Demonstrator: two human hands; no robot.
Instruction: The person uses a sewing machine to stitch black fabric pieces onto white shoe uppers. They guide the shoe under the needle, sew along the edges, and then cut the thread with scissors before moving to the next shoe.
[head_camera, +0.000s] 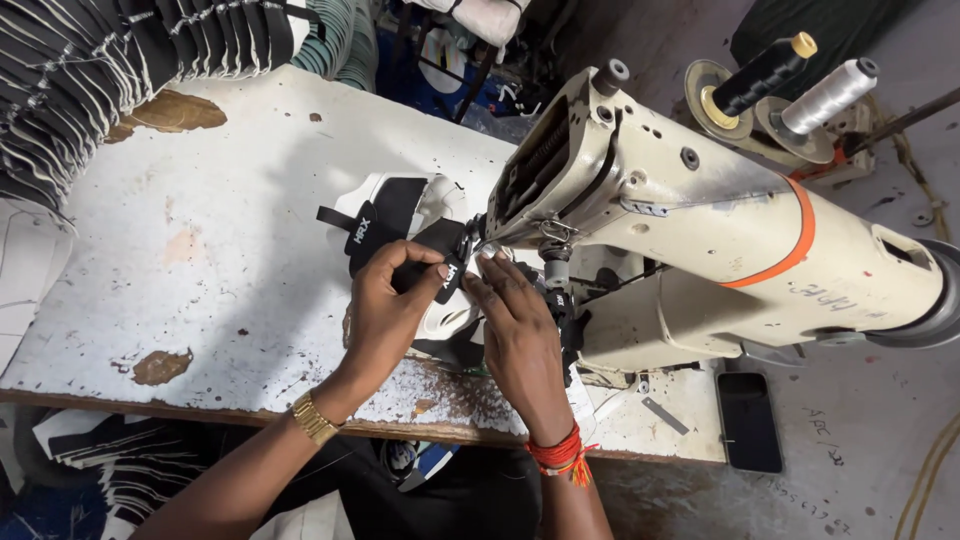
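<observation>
Shoe upper (400, 215), black and white, sits at the needle end of the cream sewing machine (700, 230), on the worn white table (200, 250). Left hand (385, 310) is closed in a pinch on a black tab piece (447, 262) of the upper, thumb on top, fingers curled under. Right hand (520, 335) presses beside it, fingertips (490, 265) pushed up to the presser-foot area; fingers are bent and bearing on the material, but whether they actually pinch it or just hold it down I cannot tell. The two hands are nearly touching, with the tab between them.

Handling, as a judgement: light, soft, floppy. Layered fabric and foam, bends easily, so it needs both hands to stay flat and aligned. Not fragile and not slippery; the textile face looks grippy. The white moulded part behind looks a bit stiffer and holds its curve. Best hold is at the edges of the tab, close to the needle but to its sides, with a flat finger on top to stop it creeping.

Outward: gold bracelet (313, 418) on the left wrist, red thread band (560, 452) on the right. Black thread cone (760, 72) and white thread cone (830, 95) stand behind the machine, an orange band (795, 245) wraps its body. A dark phone (750, 420) lies on the table to the right. A stack of cut black and white pieces (100, 70) lies at the far left corner.
</observation>
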